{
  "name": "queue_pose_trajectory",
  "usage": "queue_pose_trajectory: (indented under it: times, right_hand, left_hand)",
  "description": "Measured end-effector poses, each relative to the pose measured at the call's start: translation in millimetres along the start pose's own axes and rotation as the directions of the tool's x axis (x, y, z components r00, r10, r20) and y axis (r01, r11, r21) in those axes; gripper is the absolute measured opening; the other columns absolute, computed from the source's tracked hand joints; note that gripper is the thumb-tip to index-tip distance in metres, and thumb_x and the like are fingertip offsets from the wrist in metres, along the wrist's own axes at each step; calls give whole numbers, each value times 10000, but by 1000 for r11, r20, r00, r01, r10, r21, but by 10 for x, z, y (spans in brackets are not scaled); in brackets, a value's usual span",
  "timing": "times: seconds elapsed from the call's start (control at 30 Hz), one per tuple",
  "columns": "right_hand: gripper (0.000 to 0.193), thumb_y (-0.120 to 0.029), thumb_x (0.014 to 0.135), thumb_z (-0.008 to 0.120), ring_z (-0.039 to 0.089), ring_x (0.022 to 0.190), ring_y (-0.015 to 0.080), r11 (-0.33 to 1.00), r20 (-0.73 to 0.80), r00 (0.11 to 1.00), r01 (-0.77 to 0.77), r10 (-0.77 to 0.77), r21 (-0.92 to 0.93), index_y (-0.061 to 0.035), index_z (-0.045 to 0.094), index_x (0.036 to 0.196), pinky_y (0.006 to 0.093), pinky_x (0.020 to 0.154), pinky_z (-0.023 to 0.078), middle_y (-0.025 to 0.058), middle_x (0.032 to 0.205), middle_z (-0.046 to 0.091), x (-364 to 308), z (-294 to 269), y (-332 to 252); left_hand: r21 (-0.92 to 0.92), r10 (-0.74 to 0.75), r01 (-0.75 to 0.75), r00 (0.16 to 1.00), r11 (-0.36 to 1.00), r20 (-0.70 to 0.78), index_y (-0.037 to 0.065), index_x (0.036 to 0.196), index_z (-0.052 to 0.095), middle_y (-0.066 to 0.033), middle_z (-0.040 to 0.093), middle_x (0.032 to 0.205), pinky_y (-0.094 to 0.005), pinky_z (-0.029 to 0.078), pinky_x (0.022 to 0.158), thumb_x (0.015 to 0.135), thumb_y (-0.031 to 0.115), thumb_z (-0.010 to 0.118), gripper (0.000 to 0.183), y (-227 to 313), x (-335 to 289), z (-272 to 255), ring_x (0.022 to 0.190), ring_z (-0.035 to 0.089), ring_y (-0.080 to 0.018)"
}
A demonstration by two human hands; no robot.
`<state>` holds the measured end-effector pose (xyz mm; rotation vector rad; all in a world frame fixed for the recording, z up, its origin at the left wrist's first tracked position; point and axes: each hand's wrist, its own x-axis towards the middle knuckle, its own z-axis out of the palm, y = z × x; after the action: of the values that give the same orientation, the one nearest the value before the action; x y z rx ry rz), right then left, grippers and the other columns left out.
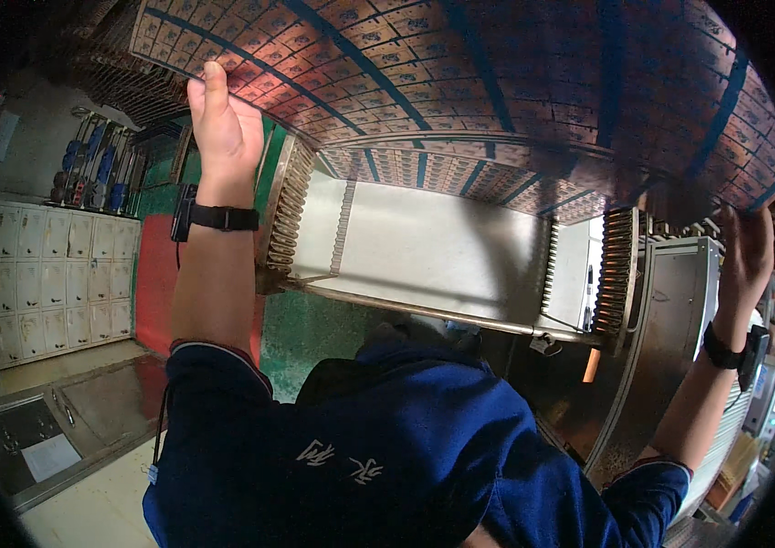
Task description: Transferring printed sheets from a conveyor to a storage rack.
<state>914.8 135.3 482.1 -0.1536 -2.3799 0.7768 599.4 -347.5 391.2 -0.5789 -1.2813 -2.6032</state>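
Observation:
Spread across the top of the view is a large circuit board panel, copper-coloured with a grid of small units and dark blue stripes. My left hand pinches its near left edge, thumb lying on the patterned face. At the near right corner, my right hand is closed on the edge, its fingers partly hidden in shadow. Below the panel stands a metal rack with rows of coiled springs along its sides. A second patterned surface shows beneath the panel; whether it is another board or a reflection I cannot tell.
Off-white lockers line the left wall, with blue-handled items hanging beyond them. A red mat lies on the green floor. To the right stands a metal cabinet close to the rack. A steel counter is at lower left.

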Motion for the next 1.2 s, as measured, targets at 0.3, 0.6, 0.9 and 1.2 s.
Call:
queue_pose_trajectory:
  times: [0.3,0.6,0.9,1.2]
  right_hand:
    - [215,-77,917,650,611,823,102,981,-95,982,-150,162,123,-13,606,1117,235,733,494,27,941,656,-68,247,211]
    - [241,-75,912,655,622,917,82,893,-5,958,-267,288,363,21,597,1125,236,814,512,38,1005,683,-239,620,435]
    - [259,-146,860,721,609,879,104,914,-1,924,-377,381,149,7,640,1052,267,774,493,69,994,691,-596,956,847]
    - [238,-5,891,652,593,902,96,913,56,945,-327,323,244,38,587,1116,233,825,472,41,998,660,-670,613,584]
  left_hand:
    - [104,-40,26,990,994,138,22,1015,595,-107,641,1068,-400,532,875,969,185,576,170,206,57,123,992,623,-229]
    - [154,14,-33,992,988,122,-36,1133,560,-152,610,1183,-366,481,961,985,198,555,277,402,61,5,1067,592,-205]
    - [333,7,-49,992,942,128,44,1068,485,-94,591,1095,-349,532,848,961,244,601,255,151,-280,440,993,599,-196]
    - [193,51,-71,993,979,107,91,1092,492,-40,558,1088,-364,479,905,952,202,615,217,138,-242,305,1056,539,-170]
